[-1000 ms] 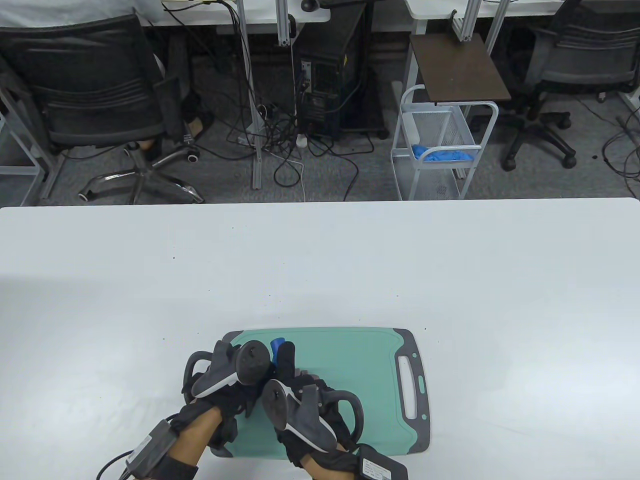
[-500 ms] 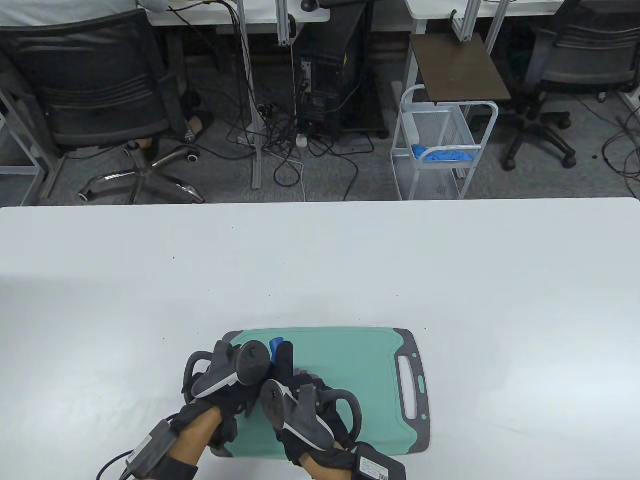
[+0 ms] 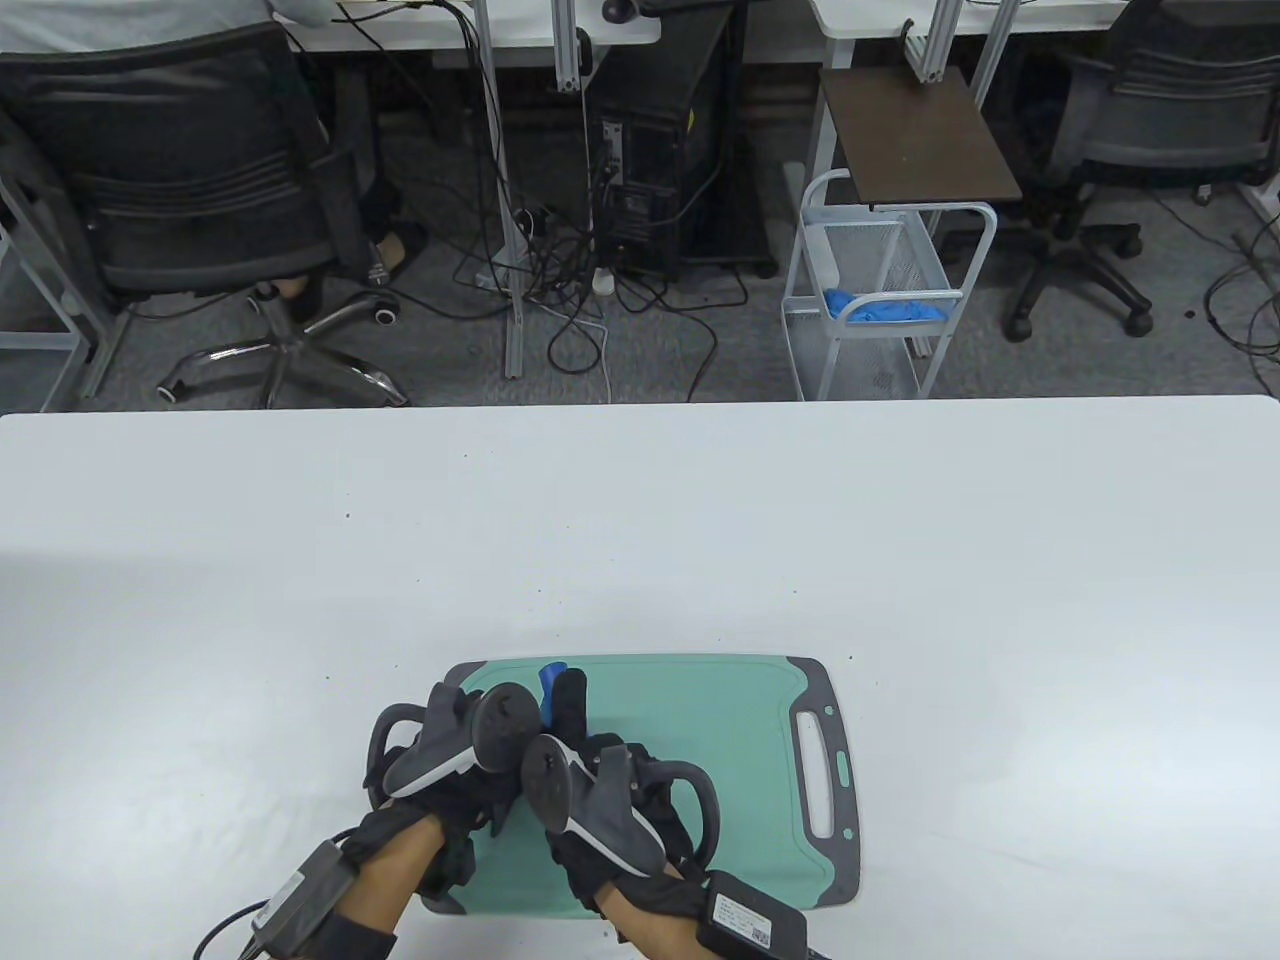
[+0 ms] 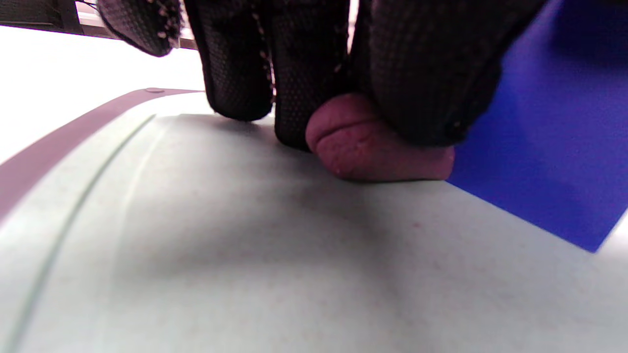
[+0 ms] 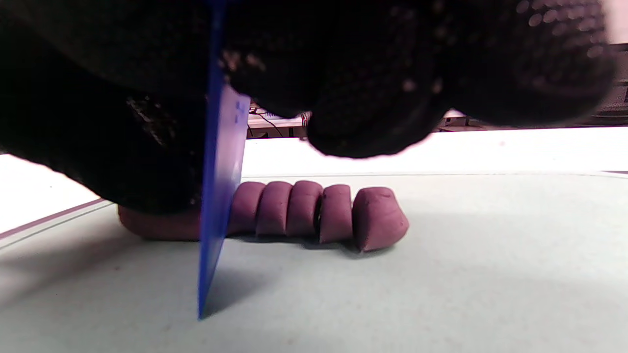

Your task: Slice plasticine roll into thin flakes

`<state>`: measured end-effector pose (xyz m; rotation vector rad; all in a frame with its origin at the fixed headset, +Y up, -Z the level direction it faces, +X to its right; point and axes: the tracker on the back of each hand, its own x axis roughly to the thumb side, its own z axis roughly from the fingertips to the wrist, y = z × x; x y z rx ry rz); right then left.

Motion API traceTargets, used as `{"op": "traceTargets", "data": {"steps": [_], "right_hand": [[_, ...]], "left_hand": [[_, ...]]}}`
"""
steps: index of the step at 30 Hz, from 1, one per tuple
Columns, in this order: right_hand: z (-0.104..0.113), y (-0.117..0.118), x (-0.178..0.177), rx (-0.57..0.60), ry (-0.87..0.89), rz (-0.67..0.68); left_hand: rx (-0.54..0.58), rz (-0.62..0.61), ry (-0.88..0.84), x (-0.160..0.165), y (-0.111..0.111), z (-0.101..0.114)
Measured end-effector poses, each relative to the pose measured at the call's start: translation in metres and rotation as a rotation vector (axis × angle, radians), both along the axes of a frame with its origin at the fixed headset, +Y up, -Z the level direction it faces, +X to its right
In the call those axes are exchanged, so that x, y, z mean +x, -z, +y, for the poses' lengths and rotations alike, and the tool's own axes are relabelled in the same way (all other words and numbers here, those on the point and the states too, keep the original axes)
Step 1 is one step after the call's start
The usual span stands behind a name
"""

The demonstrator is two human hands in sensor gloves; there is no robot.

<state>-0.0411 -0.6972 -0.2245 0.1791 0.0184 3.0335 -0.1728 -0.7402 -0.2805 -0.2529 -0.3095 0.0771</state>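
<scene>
A purple plasticine roll [image 4: 378, 152] lies on a green cutting board [image 3: 720, 740]. My left hand [image 3: 455, 745] presses its fingers [image 4: 314, 73] down on the uncut end of the roll and holds it. My right hand [image 3: 590, 770] grips a thin blue blade [image 5: 221, 196], which stands upright with its edge down on the board, cutting through the roll. To the right of the blade, several cut slices [image 5: 319, 213] stand side by side. The blade's tip [image 3: 551, 680] shows between the hands in the table view, where the hands hide the roll.
The cutting board has a grey rim and a handle slot [image 3: 822, 775] at its right end. It lies near the front edge of the white table [image 3: 900, 560]. Chairs, cables and a wire cart stand beyond the table's far edge.
My right hand has shifted a little forward and to the left with the blade, closer to my left hand. My left hand has stayed in place on the roll.
</scene>
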Motion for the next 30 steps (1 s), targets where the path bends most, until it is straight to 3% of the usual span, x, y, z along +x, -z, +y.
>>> {"op": "traceTargets", "data": {"steps": [7, 12, 17, 30], "right_hand": [[0.004, -0.001, -0.007, -0.003, -0.041, 0.008], [0.005, 0.000, -0.002, -0.050, -0.016, 0.007], [0.006, -0.006, 0.001, -0.080, -0.007, 0.019], [0.017, -0.019, 0.007, -0.001, 0.060, 0.011]], "left_hand": [[-0.014, -0.018, 0.018, -0.002, -0.001, 0.001], [-0.099, -0.011, 0.038, -0.007, -0.002, 0.003], [-0.059, 0.002, 0.030, -0.006, -0.002, 0.002], [-0.018, 0.035, 0.023, -0.008, -0.001, 0.003]]}}
